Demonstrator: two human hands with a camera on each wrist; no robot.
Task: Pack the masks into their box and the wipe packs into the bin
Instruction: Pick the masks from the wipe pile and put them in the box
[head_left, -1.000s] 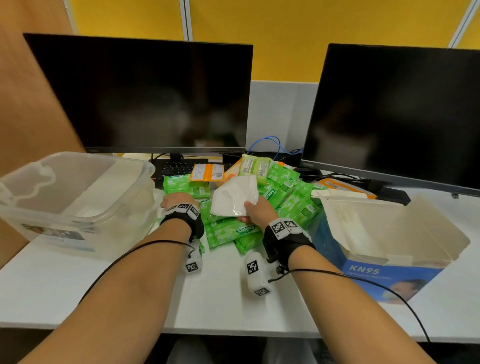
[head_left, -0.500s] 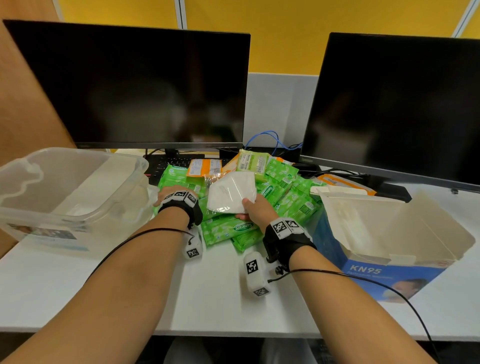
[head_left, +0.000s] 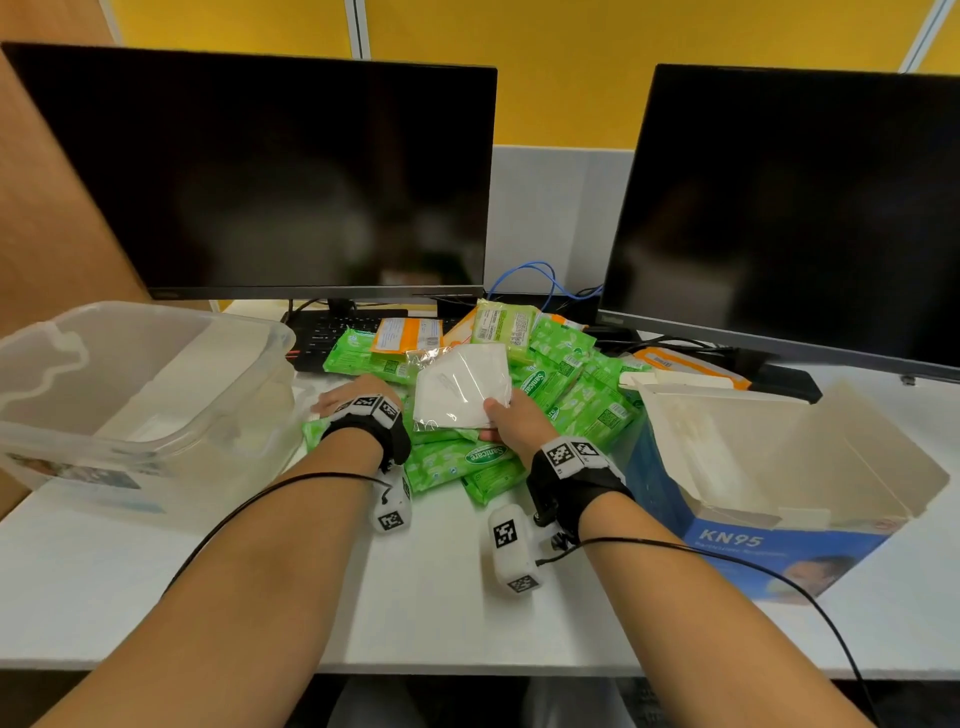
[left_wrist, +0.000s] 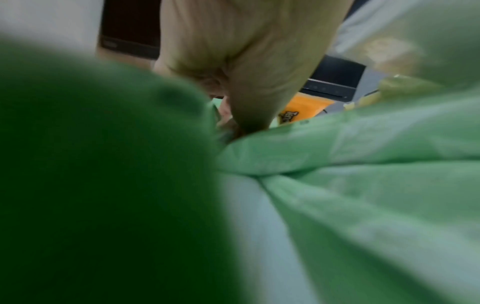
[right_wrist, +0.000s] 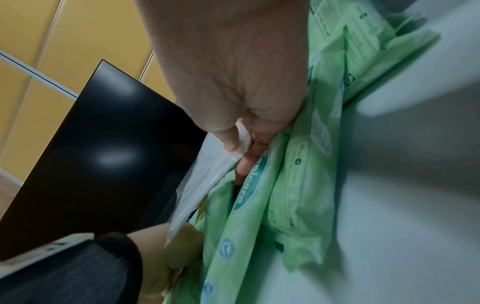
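Mask (head_left: 462, 384) in right hand (head_left: 514, 423) grip, above wipe packs (head_left: 571, 395)

A white table (head_left: 447, 597) carries everything; at its left edge stands a clear plastic bin (head_left: 156, 415), open at the top; in the middle lies a loose heap of green wipe packs (head_left: 587, 405), with a few orange-labelled packs (head_left: 410, 335) at the far side of the heap; a mask in a clear wrapper (head_left: 462, 384) shows above the heap, though it is held and not lying flat; at the right stands a blue mask box (head_left: 753, 551) marked KN95, its white flaps open; behind the heap lies a black keyboard (head_left: 322, 332), partly hidden; two dark monitors (head_left: 270, 171) stand at the back, with black and blue cables (head_left: 524, 278) between them.
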